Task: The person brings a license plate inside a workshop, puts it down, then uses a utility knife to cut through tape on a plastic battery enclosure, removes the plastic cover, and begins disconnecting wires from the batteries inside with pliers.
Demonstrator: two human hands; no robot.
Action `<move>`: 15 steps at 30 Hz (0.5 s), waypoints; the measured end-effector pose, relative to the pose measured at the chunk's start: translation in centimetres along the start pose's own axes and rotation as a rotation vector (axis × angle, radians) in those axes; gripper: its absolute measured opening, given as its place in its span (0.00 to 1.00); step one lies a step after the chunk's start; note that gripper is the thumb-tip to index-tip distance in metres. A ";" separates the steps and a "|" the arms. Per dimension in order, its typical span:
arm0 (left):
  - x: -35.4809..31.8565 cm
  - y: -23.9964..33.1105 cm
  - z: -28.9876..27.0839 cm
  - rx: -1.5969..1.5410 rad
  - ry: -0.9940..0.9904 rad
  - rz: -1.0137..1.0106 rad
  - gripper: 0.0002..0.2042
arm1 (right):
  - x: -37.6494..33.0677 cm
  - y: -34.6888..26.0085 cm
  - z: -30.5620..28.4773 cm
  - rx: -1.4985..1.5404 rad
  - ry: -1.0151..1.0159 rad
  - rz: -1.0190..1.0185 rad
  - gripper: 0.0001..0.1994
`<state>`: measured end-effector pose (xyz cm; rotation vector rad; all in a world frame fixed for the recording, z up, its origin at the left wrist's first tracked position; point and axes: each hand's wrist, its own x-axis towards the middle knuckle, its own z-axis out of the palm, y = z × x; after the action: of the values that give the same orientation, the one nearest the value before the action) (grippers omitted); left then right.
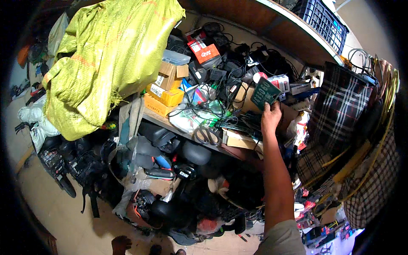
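Observation:
My right hand [271, 117] reaches out over the cluttered shelf, its thumb and fingers closed on the lower edge of a small green number plate [264, 90]. The plate is tilted, and pale characters show on its face. Behind it lie a red and white box [279, 83] and brown cardboard [243, 97]. Low in the picture, my left hand [121, 244] hangs in shadow above the floor, away from the shelf. It is too dark there to make out how its fingers are held.
A large yellow woven sack [110, 55] stands at the left of the shelf, beside yellow boxes [165, 95]. Tangled black cables [272, 57] fill the back. Black vehicle parts [195, 152] crowd the space underneath. Plaid bags [342, 106] hang at right, below a dark crate [325, 25].

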<state>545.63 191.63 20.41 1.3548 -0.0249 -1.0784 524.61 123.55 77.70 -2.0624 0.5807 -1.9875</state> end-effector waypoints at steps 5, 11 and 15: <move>-3.2 0.3 1.5 0.155 0.108 -0.042 0.14 | 0.6 0.3 -1.5 -0.630 -0.158 -0.221 0.21; -3.5 1.1 2.3 0.006 0.115 -0.237 0.15 | 2.0 0.7 -2.6 -1.214 -0.511 -0.054 0.21; -1.0 1.2 3.3 0.106 0.034 -0.215 0.16 | 2.4 6.1 -4.0 -1.214 -0.424 -0.431 0.20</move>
<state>543.89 189.53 22.88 1.4968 0.0921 -1.2479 519.84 117.57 77.56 -3.3887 1.6184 -1.3036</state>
